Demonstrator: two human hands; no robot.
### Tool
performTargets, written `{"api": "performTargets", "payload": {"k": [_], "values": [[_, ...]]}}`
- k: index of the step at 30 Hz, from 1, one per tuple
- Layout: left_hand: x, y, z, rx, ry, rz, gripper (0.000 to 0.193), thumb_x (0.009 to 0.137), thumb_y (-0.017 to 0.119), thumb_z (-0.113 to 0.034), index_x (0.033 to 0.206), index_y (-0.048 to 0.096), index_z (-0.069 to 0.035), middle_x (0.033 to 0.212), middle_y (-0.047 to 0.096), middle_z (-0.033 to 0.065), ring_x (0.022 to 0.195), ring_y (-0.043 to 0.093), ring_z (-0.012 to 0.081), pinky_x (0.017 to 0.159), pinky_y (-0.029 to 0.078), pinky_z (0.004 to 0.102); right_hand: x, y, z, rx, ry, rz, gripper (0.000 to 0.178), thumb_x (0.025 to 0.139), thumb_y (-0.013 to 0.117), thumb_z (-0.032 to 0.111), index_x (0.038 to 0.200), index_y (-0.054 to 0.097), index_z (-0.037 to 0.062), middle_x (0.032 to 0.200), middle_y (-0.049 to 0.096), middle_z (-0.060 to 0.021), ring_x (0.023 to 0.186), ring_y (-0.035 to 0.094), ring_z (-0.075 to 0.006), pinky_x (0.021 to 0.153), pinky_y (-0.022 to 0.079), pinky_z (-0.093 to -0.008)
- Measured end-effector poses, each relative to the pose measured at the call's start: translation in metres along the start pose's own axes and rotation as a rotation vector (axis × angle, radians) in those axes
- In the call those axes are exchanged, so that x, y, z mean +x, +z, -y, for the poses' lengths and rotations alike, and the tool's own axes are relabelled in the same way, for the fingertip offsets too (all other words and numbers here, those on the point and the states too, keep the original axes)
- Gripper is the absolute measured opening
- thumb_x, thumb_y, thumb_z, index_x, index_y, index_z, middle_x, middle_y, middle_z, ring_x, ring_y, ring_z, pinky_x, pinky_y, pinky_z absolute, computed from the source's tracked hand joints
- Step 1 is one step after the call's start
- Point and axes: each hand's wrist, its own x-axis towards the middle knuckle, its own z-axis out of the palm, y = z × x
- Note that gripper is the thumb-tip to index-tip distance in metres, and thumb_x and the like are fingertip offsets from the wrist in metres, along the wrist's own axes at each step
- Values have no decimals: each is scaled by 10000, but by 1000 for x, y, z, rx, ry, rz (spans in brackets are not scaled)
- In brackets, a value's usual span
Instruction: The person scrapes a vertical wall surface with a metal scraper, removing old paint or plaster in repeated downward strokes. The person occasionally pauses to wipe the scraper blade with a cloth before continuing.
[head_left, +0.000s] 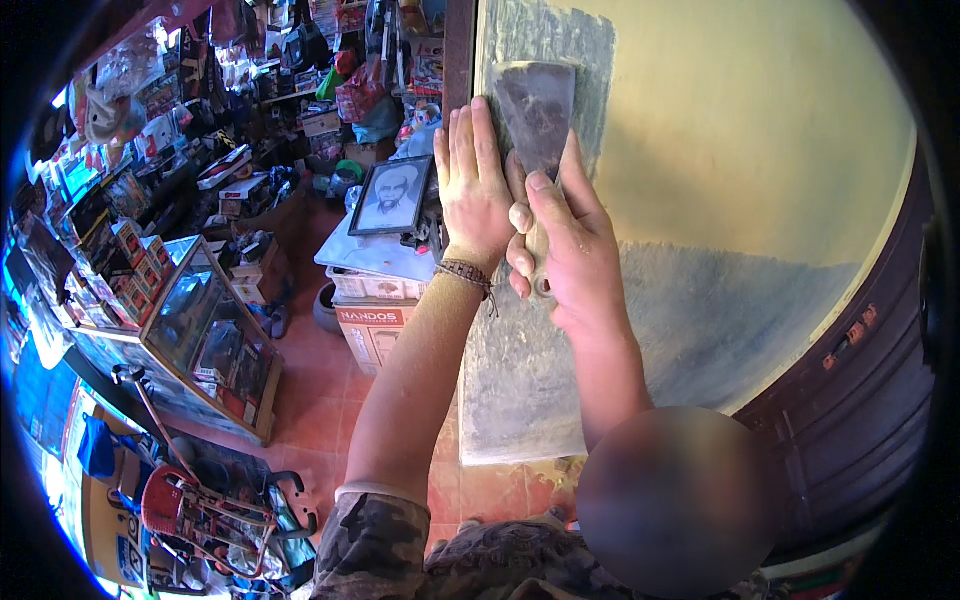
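My right hand [578, 235] is wrapped round the handle of a scraper [540, 108]. Its wide, dusty metal blade points upward and lies over the grey, streaky strip along the wall's left edge. Beside it, my left hand [475, 205] rests flat near that edge with its fingers stretched out and nothing held. Cream paint [730, 150] covers the upper part of the wall, while a rough grey area [690, 310] spreads below. Pale dust coats both hands, and most of the scraper's handle is hidden by my fingers.
Left of the wall, a framed portrait [391, 197] lies on a pale tabletop [370, 255] above a cardboard box [372, 330]. Farther left stand a glass display case [200, 340] and crowded shelves of goods. A dark wooden door [850, 420] is at right; a round blur covers the lower right.
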Motion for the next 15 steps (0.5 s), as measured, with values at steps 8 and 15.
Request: {"api": "performTargets", "payload": {"k": [8, 15], "values": [[1, 0, 0, 5, 4, -24, 700, 905, 553, -229, 1475, 257, 48, 1365, 440, 257, 1305, 407, 414, 1122, 272, 545, 4, 6, 5, -21, 9, -45, 654, 1001, 510, 201, 1553, 161, 237, 742, 492, -10, 454, 459, -77, 347, 388, -234], [-1, 0, 5, 57, 43, 5, 691, 913, 553, -232, 1472, 261, 49, 1360, 446, 251, 1292, 417, 414, 1111, 284, 538, 22, 11, 19, -46, -5, -18, 687, 988, 539, 209, 1555, 151, 237, 750, 512, -7, 467, 465, -82, 354, 390, -242]]}}
